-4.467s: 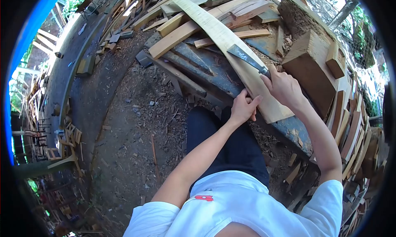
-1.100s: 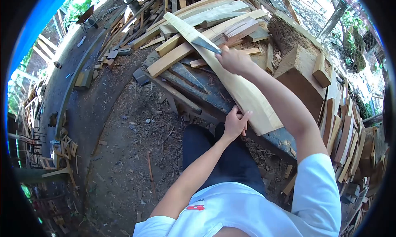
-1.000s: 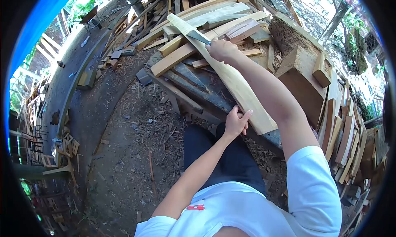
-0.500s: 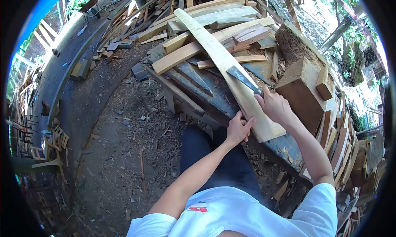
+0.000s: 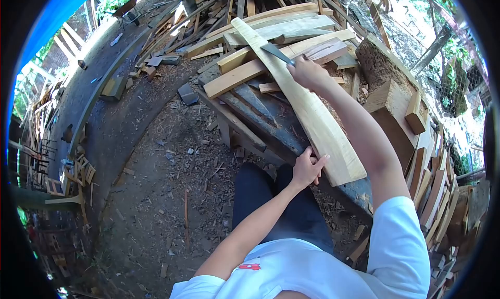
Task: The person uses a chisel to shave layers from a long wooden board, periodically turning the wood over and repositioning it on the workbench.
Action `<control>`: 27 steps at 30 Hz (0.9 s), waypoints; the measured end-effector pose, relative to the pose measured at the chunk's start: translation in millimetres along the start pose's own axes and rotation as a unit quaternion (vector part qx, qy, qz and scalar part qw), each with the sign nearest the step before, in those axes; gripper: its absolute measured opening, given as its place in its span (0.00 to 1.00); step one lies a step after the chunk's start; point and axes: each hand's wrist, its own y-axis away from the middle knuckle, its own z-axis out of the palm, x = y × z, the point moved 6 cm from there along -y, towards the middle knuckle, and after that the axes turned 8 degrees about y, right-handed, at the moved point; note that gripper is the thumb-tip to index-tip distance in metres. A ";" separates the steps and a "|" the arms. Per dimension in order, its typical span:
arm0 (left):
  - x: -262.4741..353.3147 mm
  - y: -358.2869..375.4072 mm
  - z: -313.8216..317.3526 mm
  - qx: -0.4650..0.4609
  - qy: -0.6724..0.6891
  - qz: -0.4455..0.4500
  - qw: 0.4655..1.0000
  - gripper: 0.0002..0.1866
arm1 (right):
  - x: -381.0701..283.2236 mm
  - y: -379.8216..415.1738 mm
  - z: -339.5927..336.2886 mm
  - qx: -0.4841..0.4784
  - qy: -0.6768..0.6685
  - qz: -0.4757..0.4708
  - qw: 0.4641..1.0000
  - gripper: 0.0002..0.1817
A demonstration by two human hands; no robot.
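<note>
A long pale board [image 5: 304, 103], wide at the near end and narrow at the far end, lies across the bench and other wood. My left hand [image 5: 308, 167] grips its left edge near the wide end, thumb on top. Farther up, my right hand [image 5: 311, 73] is closed round the handle of a flat metal blade tool [image 5: 277, 53]. The blade lies over the board's narrower part; whether it touches the surface I cannot tell. The handle is mostly hidden in my fingers.
Under the board is a dark, worn bench [image 5: 276, 127]. Several planks [image 5: 234, 79] are stacked at its far end. A large wooden block [image 5: 393, 111] stands to the right, beside a row of curved pieces [image 5: 435, 179]. Chips cover the ground [image 5: 161, 169].
My right hand has moved with the blade tool up the board, toward its narrow end. My left hand still holds the board near the wide end. The view has shifted slightly.
</note>
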 end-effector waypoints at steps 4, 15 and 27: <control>2.8 0.7 0.1 -0.001 -0.019 0.001 1.000 0.18 | 61.4 68.4 40.6 0.055 0.087 -0.022 0.994 0.26; 2.4 1.1 -0.7 0.002 -0.018 -0.024 1.000 0.20 | -4.7 3.1 -2.8 -0.011 0.054 -0.002 0.998 0.27; 4.5 2.4 -1.1 -0.003 -0.009 -0.018 1.000 0.20 | 17.1 6.3 23.0 0.056 0.074 -0.040 0.995 0.27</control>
